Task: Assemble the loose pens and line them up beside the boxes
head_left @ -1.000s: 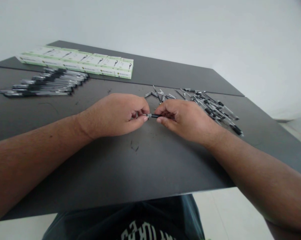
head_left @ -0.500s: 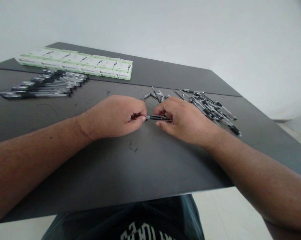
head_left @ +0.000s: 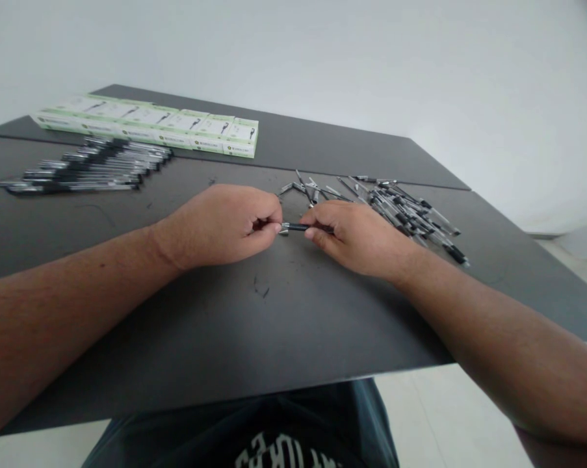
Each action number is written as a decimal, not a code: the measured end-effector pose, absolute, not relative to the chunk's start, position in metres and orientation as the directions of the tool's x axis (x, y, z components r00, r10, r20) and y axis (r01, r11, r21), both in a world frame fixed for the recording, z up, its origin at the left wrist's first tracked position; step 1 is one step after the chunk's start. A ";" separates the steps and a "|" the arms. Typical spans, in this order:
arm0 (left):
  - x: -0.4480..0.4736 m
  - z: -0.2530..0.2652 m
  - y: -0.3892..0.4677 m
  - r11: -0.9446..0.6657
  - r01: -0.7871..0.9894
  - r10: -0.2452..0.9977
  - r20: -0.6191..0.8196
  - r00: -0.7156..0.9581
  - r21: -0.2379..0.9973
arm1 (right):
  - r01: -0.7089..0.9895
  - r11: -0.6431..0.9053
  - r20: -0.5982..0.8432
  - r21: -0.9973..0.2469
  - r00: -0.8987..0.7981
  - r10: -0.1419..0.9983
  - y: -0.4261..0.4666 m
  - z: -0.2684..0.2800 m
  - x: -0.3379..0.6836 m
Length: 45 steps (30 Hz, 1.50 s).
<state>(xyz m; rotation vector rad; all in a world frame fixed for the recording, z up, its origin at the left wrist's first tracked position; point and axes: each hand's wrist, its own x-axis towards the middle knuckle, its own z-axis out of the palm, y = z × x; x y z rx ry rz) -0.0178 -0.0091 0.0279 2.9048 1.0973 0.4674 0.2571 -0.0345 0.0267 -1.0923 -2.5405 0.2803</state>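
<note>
A slim pen (head_left: 297, 227) with a black grip lies level between my two hands, just above the grey table. My left hand (head_left: 227, 224) pinches its silvery left end between thumb and forefinger. The thumb and fingers of my right hand (head_left: 356, 234) close on its dark barrel, and the pen's right end is hidden in that hand. Behind my fingers lie loose pen parts (head_left: 307, 187), some silver and some black. Close to the right hand is a heap of clear and black pen pieces (head_left: 410, 211).
Several black-gripped pens (head_left: 98, 166) lie side by side at the left. A row of white and green boxes (head_left: 147, 123) stands behind them. Small dark scraps (head_left: 261, 289) dot the grey table (head_left: 234, 344), whose front edge is near my lap.
My right thumb and fingers have come together on the pen's barrel, where they were spread apart. The left hand keeps its pinch, shifted very slightly left.
</note>
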 end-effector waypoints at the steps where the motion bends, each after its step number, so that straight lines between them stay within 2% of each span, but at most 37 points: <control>1: -0.018 0.028 -0.009 -0.757 0.645 0.646 0.276 0.712 0.107 | 0.661 0.672 0.264 -0.333 -0.619 0.740 -0.035 0.027 0.257; 6: -0.018 0.025 -0.008 -0.754 0.648 0.648 0.290 0.705 0.110 | 0.678 0.638 0.343 -0.364 -0.540 0.769 -0.038 0.029 0.257; 11: -0.019 0.025 -0.007 -0.768 0.632 0.630 0.296 0.718 0.103 | 0.676 0.674 0.290 -0.298 -0.609 0.738 -0.037 0.032 0.257; 17: -0.019 0.026 -0.008 -0.770 0.629 0.629 0.292 0.720 0.109 | 0.683 0.656 0.280 -0.320 -0.593 0.755 -0.037 0.035 0.258; 23: -0.018 0.025 -0.007 -0.762 0.641 0.639 0.263 0.723 0.090 | 0.673 0.692 0.269 -0.261 -0.638 0.722 -0.037 0.037 0.259; 28: -0.019 0.024 -0.006 -0.767 0.635 0.633 0.269 0.726 0.091 | 0.683 0.665 0.286 -0.301 -0.600 0.747 -0.037 0.033 0.258; 33: -0.020 0.025 -0.007 -0.765 0.637 0.637 0.255 0.727 0.095 | 0.680 0.683 0.244 -0.268 -0.638 0.731 -0.036 0.032 0.257; 38: -0.019 0.026 -0.007 -0.755 0.648 0.649 0.248 0.719 0.096 | 0.689 0.659 0.266 -0.301 -0.603 0.752 -0.037 0.032 0.257; 45: -0.020 0.024 -0.006 -0.772 0.629 0.627 0.264 0.733 0.088 | 0.681 0.673 0.214 -0.289 -0.639 0.739 -0.038 0.035 0.255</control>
